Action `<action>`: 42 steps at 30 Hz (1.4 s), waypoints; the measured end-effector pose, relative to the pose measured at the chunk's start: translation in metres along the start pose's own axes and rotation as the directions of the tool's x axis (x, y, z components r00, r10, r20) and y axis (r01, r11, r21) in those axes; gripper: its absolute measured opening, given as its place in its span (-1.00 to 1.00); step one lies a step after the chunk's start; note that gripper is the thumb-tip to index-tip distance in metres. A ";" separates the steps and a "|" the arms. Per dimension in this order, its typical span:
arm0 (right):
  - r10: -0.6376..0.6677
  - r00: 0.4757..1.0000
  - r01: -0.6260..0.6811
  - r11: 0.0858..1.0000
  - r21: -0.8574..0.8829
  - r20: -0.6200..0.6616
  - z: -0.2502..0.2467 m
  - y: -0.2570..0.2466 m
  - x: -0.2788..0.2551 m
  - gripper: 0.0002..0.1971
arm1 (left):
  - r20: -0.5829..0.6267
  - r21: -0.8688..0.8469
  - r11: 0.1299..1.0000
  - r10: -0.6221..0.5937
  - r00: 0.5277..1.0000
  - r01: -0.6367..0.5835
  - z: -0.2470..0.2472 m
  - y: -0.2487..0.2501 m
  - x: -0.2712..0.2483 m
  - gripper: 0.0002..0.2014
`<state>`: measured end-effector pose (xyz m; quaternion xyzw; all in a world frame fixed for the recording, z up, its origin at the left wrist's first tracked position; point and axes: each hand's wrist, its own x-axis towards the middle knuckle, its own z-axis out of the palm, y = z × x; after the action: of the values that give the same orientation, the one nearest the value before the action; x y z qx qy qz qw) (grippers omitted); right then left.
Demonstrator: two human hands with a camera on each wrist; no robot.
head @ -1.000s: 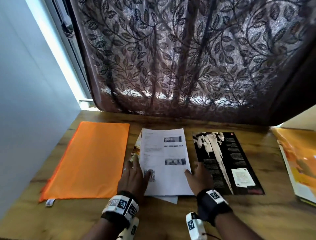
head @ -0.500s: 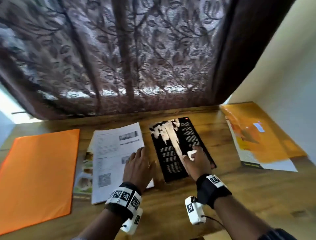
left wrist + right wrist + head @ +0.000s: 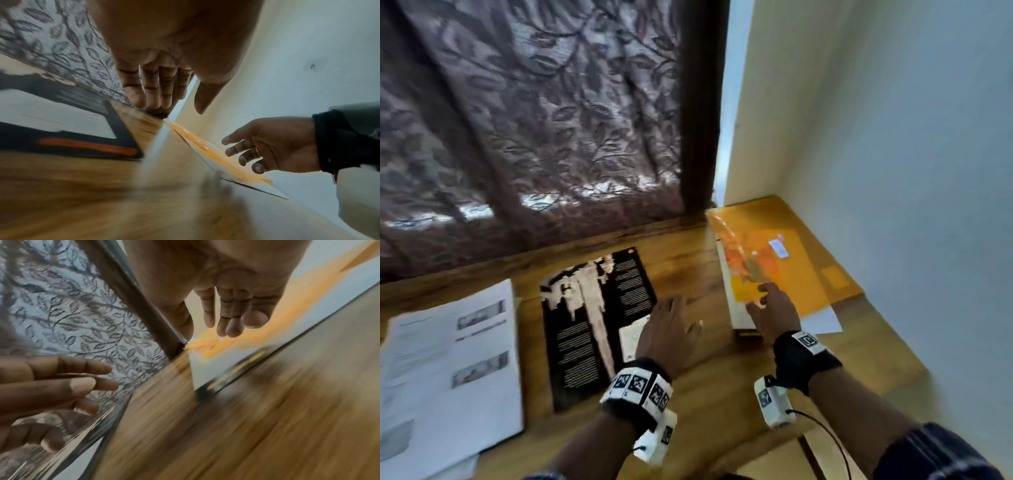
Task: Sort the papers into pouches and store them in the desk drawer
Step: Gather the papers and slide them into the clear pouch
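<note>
Above the wooden desk [image 3: 695, 383], both flat, empty hands near a glossy orange pouch [image 3: 787, 270].

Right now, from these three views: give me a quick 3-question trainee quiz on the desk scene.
1. True or false: the left hand grips the black leaflet.
2. Which paper is the right hand over? A) white printed sheet B) orange-covered stack C) black leaflet
3. Fill in: the orange-covered stack lies in the desk corner between the ___ and the wall.

Key:
1. False; its fingers are spread and hold nothing.
2. B; whether it touches is unclear.
3. curtain
</note>
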<state>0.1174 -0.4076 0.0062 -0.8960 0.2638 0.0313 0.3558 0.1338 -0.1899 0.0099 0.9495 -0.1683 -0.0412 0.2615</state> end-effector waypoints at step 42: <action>-0.075 0.997 0.067 0.910 -0.409 -0.003 -0.120 0.074 0.095 -0.44 | 0.283 -0.765 0.507 -0.288 0.915 0.396 0.073 0.096 0.158 -0.62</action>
<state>0.1464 -0.5736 0.0263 -0.9599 0.2218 0.0641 0.1590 0.2410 -0.3566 -0.0027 0.7339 0.0450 -0.2206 0.6409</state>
